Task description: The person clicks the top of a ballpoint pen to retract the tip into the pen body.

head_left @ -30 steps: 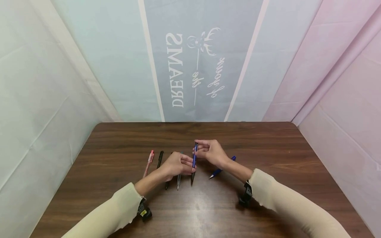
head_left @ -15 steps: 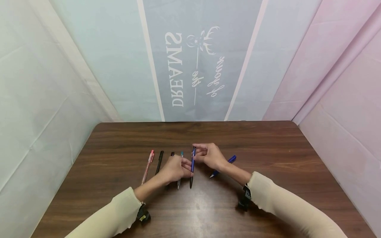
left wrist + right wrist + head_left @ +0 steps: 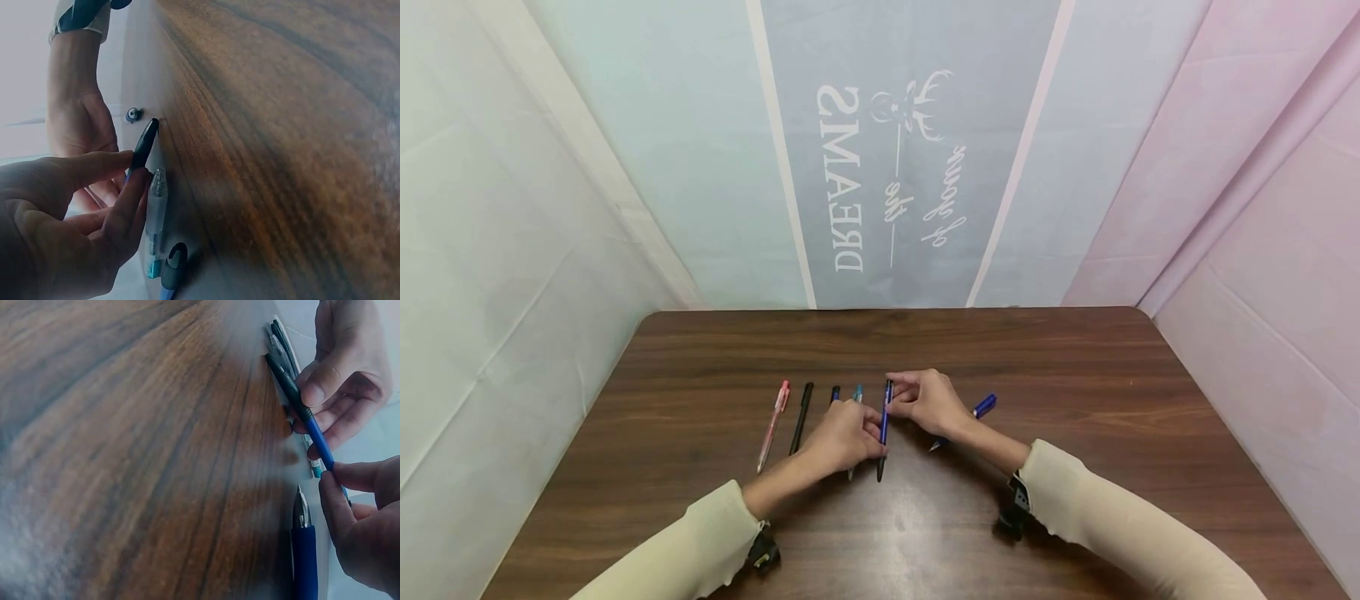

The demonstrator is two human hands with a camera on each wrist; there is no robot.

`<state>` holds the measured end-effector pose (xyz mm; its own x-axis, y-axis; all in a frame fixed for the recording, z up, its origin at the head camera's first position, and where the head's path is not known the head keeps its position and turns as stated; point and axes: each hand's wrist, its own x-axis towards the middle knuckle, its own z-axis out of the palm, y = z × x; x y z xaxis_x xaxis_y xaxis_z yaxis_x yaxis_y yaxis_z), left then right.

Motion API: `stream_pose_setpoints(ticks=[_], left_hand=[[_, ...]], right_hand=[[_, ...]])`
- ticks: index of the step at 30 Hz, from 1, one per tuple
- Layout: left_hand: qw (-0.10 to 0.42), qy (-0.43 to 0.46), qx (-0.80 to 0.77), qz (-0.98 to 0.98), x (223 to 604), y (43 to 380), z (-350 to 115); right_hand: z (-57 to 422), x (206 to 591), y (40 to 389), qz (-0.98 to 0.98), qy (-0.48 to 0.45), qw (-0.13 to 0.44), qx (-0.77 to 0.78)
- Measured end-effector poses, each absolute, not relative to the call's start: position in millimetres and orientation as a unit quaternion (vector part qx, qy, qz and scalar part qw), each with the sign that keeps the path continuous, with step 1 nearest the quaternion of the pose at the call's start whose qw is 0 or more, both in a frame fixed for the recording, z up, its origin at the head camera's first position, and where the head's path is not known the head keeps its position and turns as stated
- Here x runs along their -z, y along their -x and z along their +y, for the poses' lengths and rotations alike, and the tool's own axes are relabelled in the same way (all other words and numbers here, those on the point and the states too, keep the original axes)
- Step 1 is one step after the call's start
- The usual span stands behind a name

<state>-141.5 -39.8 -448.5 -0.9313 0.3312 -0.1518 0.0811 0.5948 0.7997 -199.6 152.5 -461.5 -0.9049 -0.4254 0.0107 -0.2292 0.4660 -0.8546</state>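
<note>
A blue pen with a black grip [image 3: 883, 432] is held between both hands in the head view, tip toward the person. My left hand [image 3: 847, 435] pinches its black lower part between thumb and fingers. Near its top end, my right hand [image 3: 931, 406] pinches the blue barrel. Seen from the left wrist, the dark tip [image 3: 147, 139] is close over the tabletop. A clear pen with a teal end [image 3: 156, 212] lies right beside the left fingers, partly hidden by that hand in the head view.
Left of the hands lie a red clear pen [image 3: 772, 427], a black pen [image 3: 802, 417] and a blue pen with a dark end [image 3: 835, 393], roughly parallel. Another blue pen [image 3: 986, 405] lies slanted under the right wrist. Behind the wooden table [image 3: 1037, 342] hangs a printed curtain [image 3: 917, 192].
Both hands have moved slightly toward the person, bringing the blue pen down into line beside the other pens. Those other pens have stayed in place.
</note>
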Motion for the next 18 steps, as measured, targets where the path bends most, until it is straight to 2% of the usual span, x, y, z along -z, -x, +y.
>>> stream_pose_setpoints(ticks=[9, 18], left_hand=[[0.1, -0.136, -0.369, 0.914, 448.6, 136.5, -39.1], [0.08, -0.164, -0.35, 0.919, 450.2, 134.1, -39.9]], right_hand=[[150.1, 462.8, 201.8, 0.863, 0.207, 0.093, 0.452], [145.6, 467.2, 202.1, 0.88, 0.216, 0.08, 0.415]])
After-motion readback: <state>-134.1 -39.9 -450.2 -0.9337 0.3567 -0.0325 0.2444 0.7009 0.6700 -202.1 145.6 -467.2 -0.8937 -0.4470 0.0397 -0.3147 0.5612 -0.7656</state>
